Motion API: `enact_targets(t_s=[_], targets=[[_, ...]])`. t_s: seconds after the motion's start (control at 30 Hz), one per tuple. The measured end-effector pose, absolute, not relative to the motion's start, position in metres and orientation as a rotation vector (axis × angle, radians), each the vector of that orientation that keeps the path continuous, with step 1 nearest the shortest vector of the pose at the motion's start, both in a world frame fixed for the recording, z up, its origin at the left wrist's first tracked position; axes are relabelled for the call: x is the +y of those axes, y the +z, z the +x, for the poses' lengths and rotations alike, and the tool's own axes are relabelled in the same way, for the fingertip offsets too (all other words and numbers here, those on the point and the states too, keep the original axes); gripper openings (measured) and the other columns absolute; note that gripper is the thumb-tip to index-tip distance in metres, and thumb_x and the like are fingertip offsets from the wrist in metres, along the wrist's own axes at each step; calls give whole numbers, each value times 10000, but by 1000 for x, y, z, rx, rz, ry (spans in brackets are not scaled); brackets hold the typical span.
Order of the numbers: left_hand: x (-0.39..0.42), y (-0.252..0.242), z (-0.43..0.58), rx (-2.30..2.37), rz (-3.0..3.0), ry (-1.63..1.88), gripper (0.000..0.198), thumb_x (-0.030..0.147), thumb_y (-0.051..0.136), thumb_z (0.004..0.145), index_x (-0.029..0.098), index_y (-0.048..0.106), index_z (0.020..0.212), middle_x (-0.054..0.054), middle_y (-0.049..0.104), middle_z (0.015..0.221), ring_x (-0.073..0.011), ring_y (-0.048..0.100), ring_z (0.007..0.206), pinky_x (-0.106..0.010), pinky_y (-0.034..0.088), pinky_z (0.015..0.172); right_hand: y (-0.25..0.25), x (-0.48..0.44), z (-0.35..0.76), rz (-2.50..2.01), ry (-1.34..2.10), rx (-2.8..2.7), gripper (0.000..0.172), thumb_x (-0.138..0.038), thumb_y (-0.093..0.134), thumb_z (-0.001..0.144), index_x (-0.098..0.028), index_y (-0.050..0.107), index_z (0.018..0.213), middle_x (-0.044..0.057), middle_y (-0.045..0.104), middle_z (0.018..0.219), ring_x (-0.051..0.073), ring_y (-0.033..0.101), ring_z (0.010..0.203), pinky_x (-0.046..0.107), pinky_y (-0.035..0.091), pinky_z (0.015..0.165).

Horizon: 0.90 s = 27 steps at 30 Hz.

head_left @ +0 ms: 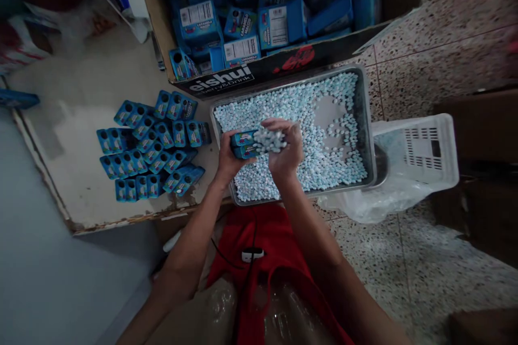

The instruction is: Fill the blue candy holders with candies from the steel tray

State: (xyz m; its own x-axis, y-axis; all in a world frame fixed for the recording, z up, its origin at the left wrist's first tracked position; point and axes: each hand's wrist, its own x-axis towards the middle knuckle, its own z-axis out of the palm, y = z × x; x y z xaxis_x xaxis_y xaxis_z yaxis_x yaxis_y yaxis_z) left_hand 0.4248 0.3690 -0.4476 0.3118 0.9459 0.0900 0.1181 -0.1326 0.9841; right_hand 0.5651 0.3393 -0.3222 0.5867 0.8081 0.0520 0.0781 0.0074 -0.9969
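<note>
Over the left part of a metal tray [368, 129], my left hand [230, 157] is wrapped round two small blue candy boxes [244, 144] held side by side. My right hand [288, 148] is cupped close to their right end, with a heap of pale blue and white candies [270, 140] in its fingers. Some of these candies lie right at the ends of the boxes. A layer of the same loose candies [259, 108] covers most of the tray's bottom. Left of the tray, several blue candy boxes [151, 143] stand grouped on a worn white table [81, 172].
A cardboard carton [319, 46] full of larger blue boxes [243, 27] borders the tray's far side. To the right are a white plastic basket [445, 151] and a clear plastic bag [372, 207]. Brown cardboard boxes [477, 135] stand on the speckled floor [429, 259].
</note>
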Motion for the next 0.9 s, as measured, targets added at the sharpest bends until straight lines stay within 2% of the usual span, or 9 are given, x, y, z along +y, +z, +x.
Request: enact_targets(t_s=[0.17, 0.27, 0.33, 0.4, 0.47, 0.53, 0.63, 0.8, 0.9], targets=[[375, -442, 424, 937, 1609, 959, 860, 559, 1017, 588, 267, 584, 1271, -69, 647, 1255, -295, 647, 1157, -471, 535, 1036, -312, 326, 548, -1434, 552, -968, 540, -689, 342, 1029, -304, 704, 917, 63, 726, 1108, 281, 697, 1161, 560, 541, 1106], [389, -439, 419, 891, 1533, 1013, 870, 591, 1009, 584, 296, 562, 1270, -59, 652, 1244, -279, 672, 1115, -468, 568, 993, -310, 307, 559, -1473, 543, -1029, 603, -706, 279, 1032, -317, 737, 981, 58, 745, 1235, 311, 670, 1301, 622, 480, 1197], [397, -435, 421, 793, 1518, 985, 828, 599, 1009, 578, 302, 584, 1223, -63, 668, 1225, -294, 685, 1121, -492, 579, 1000, -317, 293, 576, -1577, 530, -1009, 566, -631, 277, 1057, -309, 741, 1029, 68, 747, 1282, 313, 661, 1348, 637, 472, 1207], [401, -433, 427, 680, 1510, 920, 780, 599, 1011, 577, 299, 613, 1178, -73, 679, 1221, -315, 691, 1153, -517, 577, 1035, -329, 279, 596, -1695, 516, -946, 432, -512, 365, 1061, -294, 735, 1109, 88, 753, 1289, 309, 676, 1338, 623, 500, 1178], [401, -434, 435, 662, 1442, 902, 820, 600, 1016, 570, 304, 604, 1213, -81, 669, 1261, -318, 696, 1167, -515, 584, 1039, -342, 267, 615, -1774, 540, -933, 327, -425, 478, 1017, -276, 719, 1180, 106, 752, 1311, 314, 685, 1334, 600, 521, 1159], [398, -438, 440, 673, 1393, 901, 896, 599, 1033, 528, 306, 585, 1247, -79, 659, 1277, -315, 699, 1166, -503, 592, 1030, -352, 259, 629, -1816, 595, -989, 305, -354, 555, 952, -266, 703, 1204, 115, 737, 1360, 321, 672, 1362, 586, 524, 1164], [392, -442, 440, 657, 1382, 873, 921, 597, 1052, 485, 300, 584, 1221, -63, 668, 1233, -312, 699, 1170, -502, 588, 1050, -361, 257, 639, -1894, 635, -1087, 408, -269, 581, 872, -268, 651, 1274, 125, 689, 1446, 325, 622, 1431, 574, 533, 1157], [377, -431, 431, 632, 1309, 826, 926, 574, 1042, 555, 311, 539, 1286, -95, 639, 1374, -320, 679, 1268, -530, 603, 1052, -357, 274, 638, -1871, 674, -1494, 841, -313, 717, 813, -265, 403, 1592, 165, 442, 1713, 354, 409, 1611, 590, 472, 1225], [369, -426, 433, 606, 1319, 805, 877, 594, 1004, 628, 316, 539, 1317, -114, 649, 1374, -313, 723, 1200, -522, 647, 985, -353, 287, 630, -1770, 748, -1688, 906, -400, 811, 811, -270, 407, 1612, 160, 528, 1651, 375, 516, 1512, 579, 468, 1222]])
